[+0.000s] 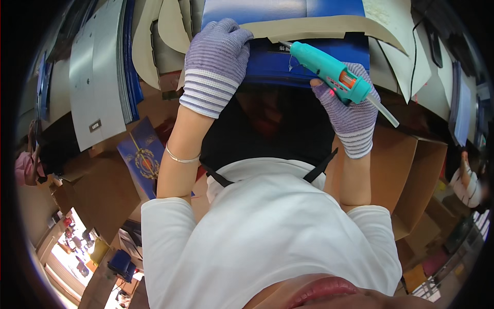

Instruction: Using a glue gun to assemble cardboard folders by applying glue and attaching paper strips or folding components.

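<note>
A striped purple-and-white knit glove covers my left hand (217,64), whose fingers are closed on the left end of a long curved beige strip of board (319,27). The strip lies across a glossy blue board piece (329,54). In my right hand (352,121), gloved alike, is a teal hot glue gun (320,63) with a clear glue stick sticking out of its back. The nozzle points left at the strip's lower edge, close to my left fingers. A thin thread of glue hangs under the nozzle.
More curved beige strips (149,46) lie left of the blue piece. A stack of grey-faced blue boards (98,77) overhangs the table edge. White paper (419,67) and a black cable (413,46) are at right. Below stand an open cardboard box (396,165) and a blue printed panel (141,154).
</note>
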